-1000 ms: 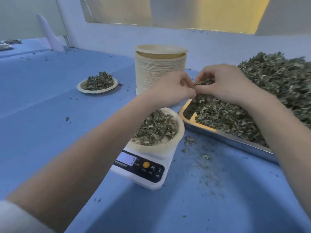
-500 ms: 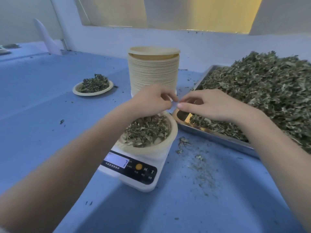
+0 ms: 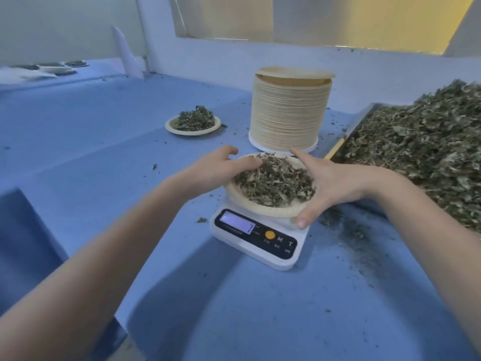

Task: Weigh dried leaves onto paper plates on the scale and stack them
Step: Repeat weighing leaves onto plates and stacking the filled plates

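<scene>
The paper plate [image 3: 263, 208] of dried leaves [image 3: 273, 183] sits on the scale [image 3: 257, 238], mid-frame; the left hand [image 3: 221, 169] and right hand [image 3: 330, 186] clasp its rim from either side, fingers curled round it.

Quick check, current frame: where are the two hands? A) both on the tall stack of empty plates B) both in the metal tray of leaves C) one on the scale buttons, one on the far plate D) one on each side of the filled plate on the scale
D: the left hand and the right hand cup opposite rims of the filled plate, which sits on the scale.
</scene>
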Available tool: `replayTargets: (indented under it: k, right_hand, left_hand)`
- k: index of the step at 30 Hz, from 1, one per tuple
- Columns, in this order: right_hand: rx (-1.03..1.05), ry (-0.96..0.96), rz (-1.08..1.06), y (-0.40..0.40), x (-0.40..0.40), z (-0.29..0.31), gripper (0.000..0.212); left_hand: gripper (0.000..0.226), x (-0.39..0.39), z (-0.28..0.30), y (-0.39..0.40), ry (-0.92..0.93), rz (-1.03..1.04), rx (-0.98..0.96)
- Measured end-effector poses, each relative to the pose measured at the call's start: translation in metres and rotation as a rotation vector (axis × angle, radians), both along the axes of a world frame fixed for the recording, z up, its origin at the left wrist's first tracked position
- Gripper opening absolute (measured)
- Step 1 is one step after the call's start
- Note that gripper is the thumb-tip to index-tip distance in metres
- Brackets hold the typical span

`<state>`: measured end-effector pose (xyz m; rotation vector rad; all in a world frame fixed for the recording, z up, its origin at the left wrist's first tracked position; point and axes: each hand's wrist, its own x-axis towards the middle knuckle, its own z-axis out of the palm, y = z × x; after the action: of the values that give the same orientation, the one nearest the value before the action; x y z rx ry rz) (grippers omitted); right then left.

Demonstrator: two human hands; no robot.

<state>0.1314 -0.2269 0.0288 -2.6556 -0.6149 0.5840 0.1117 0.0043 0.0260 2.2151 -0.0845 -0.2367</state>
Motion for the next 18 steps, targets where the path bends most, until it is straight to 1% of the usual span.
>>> replayTargets:
  k: [3,8,11,14,18]
  right_hand:
    - [0.082,0.010,-0.009,0.008,0.002,0.000,0.158]
    - [0.176,-0.097,0.001,0.035,0.011,0.012,0.151]
    - [0.182,-0.148,0.023,0.064,0.027,0.025,0.151]
    - [0.184,-0.163,0.037,0.098,0.058,0.036,0.150]
    - [0.237,-0.133,0.002,0.141,0.117,0.042,0.138]
  left_hand:
    - [0.079,-0.002,-0.006,0.001,-0.053,0.043,-0.122]
    - [0.073,0.005,0.006,0.024,-0.205,0.115,-0.205]
    - [0.066,0.018,0.017,0.044,-0.251,0.182,-0.199]
    - [0.054,0.044,0.027,0.068,-0.291,0.264,-0.196]
    - [0.068,0.101,0.033,0.106,-0.259,0.333,-0.117]
